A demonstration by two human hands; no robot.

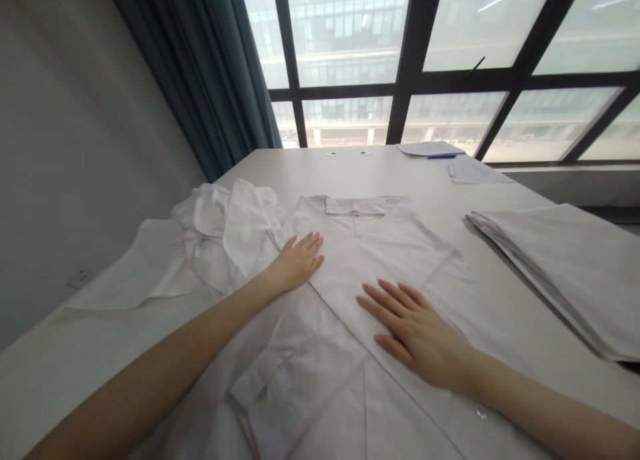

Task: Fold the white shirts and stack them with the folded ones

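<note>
A white shirt (345, 307) lies spread on the white table, its collar band pointing toward the window. My left hand (296, 261) rests flat on its upper left part, fingers stretched out, close to a folded edge. Lower and to the right, my right hand (415, 327) lies palm down on the fabric with its fingers spread. One sleeve is folded across the body, and its cuff (263, 387) shows near the bottom. Neither hand grips anything. Crumpled white cloth (220, 230) is heaped beside the shirt on the left.
Folded white cloth (575, 267) lies at the table's right side. Papers (430, 149) and a blue pen (441, 157) sit at the far end of the table (310, 170). Beyond are a dark-framed window (407, 80) and a blue curtain (210, 67).
</note>
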